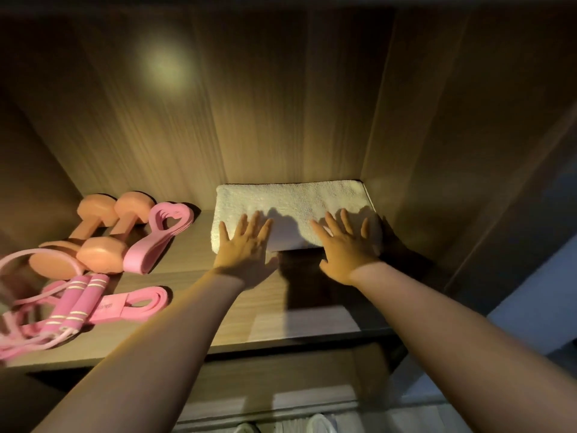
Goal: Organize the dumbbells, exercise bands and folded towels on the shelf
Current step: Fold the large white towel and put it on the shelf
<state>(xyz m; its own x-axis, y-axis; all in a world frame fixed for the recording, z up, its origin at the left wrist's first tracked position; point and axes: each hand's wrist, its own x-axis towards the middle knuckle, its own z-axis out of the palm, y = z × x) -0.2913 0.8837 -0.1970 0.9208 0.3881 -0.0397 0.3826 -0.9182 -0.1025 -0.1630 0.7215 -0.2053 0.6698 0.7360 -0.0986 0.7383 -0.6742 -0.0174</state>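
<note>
Held both bare arms stretched forward, left forearm (pixel 150 339) rising from the lower left, right forearm (pixel 452 323) from the lower right, drawing slightly toward each other. Laid left hand (pixel 246 245) palm down, fingers straight and spread, thumb angled inward. Laid right hand (pixel 348 245) the same way, fingers splayed, thumb inward. Set the two side by side, apart, wrists straight.

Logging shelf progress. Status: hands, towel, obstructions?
Both open: left hand, right hand flat on towel, front edge. Towel sits back right on shelf. Dumbbells and bands lie left, apart.
</note>
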